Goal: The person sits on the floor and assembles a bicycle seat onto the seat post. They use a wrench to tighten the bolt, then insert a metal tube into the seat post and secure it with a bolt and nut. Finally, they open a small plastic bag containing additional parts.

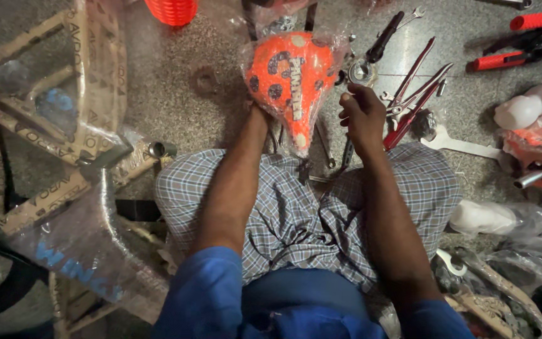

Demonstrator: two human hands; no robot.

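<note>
While seated on the floor, I hold an orange bike saddle upright betw. both hands.

L hand sits behind and under the saddle, mostly hidden, so I cannot tell its exact grip; it appears to prop the seat from below. R hand is curled narrow at the saddle's right edge, fingertips pinched on something small I cannot make out. Saddle is wrapped in clear plastic, nose pointing toward my lap, resting just above the checked cloth over my knees, prob. to keep it steady. Speckled stone floor carries all parts: spanners and red-handled pliers to the right, a cardboard-wrapped bike frame to the left. Lighting dim.
</note>
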